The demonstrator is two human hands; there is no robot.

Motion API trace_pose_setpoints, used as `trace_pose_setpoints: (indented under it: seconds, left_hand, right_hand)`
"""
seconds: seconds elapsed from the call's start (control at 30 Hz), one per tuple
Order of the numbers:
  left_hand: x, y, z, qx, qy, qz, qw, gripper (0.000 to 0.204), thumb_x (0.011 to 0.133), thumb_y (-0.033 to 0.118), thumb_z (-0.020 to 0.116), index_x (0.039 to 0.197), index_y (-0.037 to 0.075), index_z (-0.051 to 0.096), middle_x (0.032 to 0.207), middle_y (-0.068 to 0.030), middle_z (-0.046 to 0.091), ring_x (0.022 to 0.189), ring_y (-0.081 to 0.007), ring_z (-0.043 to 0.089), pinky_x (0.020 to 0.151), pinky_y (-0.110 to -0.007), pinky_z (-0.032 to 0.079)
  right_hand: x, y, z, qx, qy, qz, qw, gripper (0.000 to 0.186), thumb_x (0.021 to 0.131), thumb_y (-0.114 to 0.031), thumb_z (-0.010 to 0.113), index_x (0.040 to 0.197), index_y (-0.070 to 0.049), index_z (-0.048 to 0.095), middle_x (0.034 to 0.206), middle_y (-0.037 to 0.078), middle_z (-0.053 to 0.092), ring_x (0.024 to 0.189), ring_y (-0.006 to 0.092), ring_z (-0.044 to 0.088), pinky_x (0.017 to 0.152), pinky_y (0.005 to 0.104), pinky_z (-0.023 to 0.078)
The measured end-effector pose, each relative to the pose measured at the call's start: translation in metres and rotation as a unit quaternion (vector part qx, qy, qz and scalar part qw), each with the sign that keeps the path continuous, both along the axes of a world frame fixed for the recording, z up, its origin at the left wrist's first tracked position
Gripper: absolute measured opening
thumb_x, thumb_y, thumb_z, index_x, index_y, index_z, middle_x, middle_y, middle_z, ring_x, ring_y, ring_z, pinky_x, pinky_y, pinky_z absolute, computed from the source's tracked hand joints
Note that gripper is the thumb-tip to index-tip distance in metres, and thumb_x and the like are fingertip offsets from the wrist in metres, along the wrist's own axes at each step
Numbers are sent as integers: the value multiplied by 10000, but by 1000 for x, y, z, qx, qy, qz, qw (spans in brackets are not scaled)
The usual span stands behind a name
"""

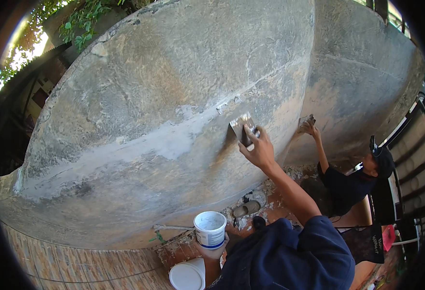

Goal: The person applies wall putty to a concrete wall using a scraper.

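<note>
Right hand (258,151) grips the putty knife (243,130) at 2 o'clock, left hand (212,252) holds the tub (209,234) at 6 o'clock; skimming the wall (140,63) appears in hand, next likely requiring an even stroke

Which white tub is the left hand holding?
The open, blue-banded tub, gripped near its base by the left hand; the other white tub, lower in view, isn't in it.

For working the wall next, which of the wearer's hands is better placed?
Probably the right hand: it holds a scraper by the wall, while the left hand is occupied holding the white tub.
</note>
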State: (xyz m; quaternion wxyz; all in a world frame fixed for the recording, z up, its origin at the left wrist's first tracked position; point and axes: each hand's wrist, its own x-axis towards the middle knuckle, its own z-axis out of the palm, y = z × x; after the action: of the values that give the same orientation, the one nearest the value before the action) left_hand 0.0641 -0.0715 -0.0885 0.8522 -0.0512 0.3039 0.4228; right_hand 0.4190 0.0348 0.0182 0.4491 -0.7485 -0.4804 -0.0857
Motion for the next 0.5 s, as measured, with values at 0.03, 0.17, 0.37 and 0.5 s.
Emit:
trace_pose_setpoints:
  seconds: [0.03,0.17,0.37,0.5]
  left_hand:
    - [-4,-4,-24,128,189,7,974,708,817,637,384,1289,112,442,1162,-219,553,996,-383,583,737,-536,500]
    - [32,-6,38,179,312,-9,933,724,818,656,345,1296,121,448,1196,-207,544,1002,-385,581,752,-551,489]
    - [41,-12,47,147,187,-41,970,641,804,502,579,1302,134,415,1239,-173,541,1081,-342,560,793,-525,498]
    - [43,-9,29,191,233,-63,952,689,816,565,499,1332,120,398,1255,-180,534,1129,-351,538,827,-527,489]
  right_hand:
    - [-4,-9,3,-4,24,14,1000,639,755,-343,746,1351,-220,552,1257,291,490,1058,433,567,846,445,515]
    - [8,-23,53,36,143,37,988,709,791,-382,716,1406,-118,482,1125,302,566,997,393,619,848,427,512]
    - [-17,30,87,82,260,88,958,744,822,-434,694,1391,-12,467,1054,271,599,894,343,658,765,410,530]
    - [-60,25,63,2,148,-17,989,714,785,-438,716,1357,-57,524,1121,276,562,832,366,661,698,412,544]
